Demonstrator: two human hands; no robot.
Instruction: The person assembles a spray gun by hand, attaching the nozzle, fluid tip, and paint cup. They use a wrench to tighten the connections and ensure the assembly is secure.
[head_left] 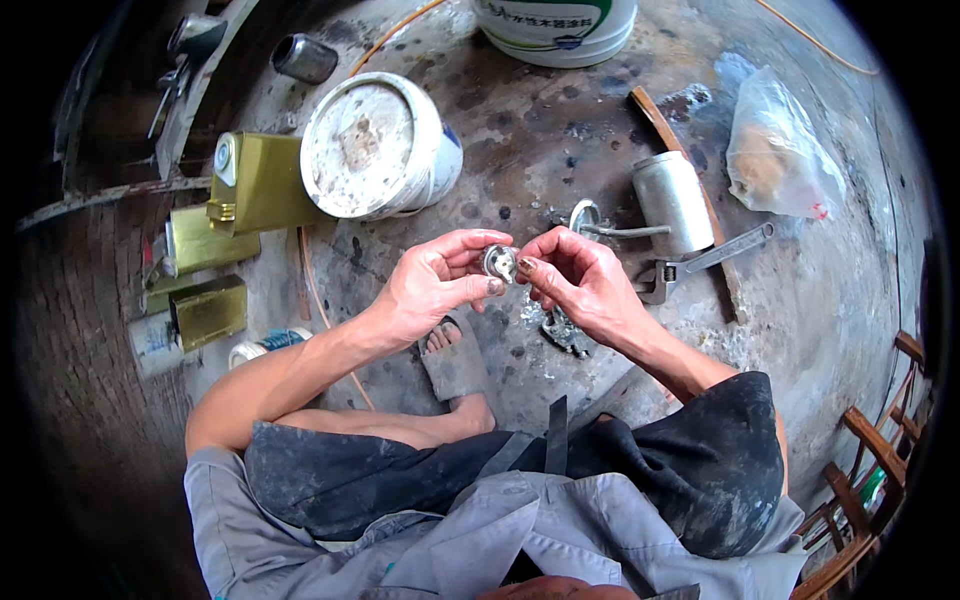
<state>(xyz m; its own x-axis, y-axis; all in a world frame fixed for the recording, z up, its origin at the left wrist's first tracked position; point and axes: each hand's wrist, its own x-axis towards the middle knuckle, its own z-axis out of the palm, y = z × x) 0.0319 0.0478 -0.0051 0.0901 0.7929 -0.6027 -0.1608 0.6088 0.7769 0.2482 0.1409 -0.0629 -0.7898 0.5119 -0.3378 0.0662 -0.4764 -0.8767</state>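
Both hands pinch one small round metal part over a stained concrete floor.

The left hand (435, 285) and right hand (578, 280) close their fingertips on the small metal part (499, 263) between them; its round face looks up at the camera, its long axis too short to make out. Beyond the left hand a white bucket (385, 150) lies tipped, its caked base showing. Past the right hand lie a metal cylinder (672, 200), a wrench (705, 262) and a plastic bag (780, 150), contents unclear.
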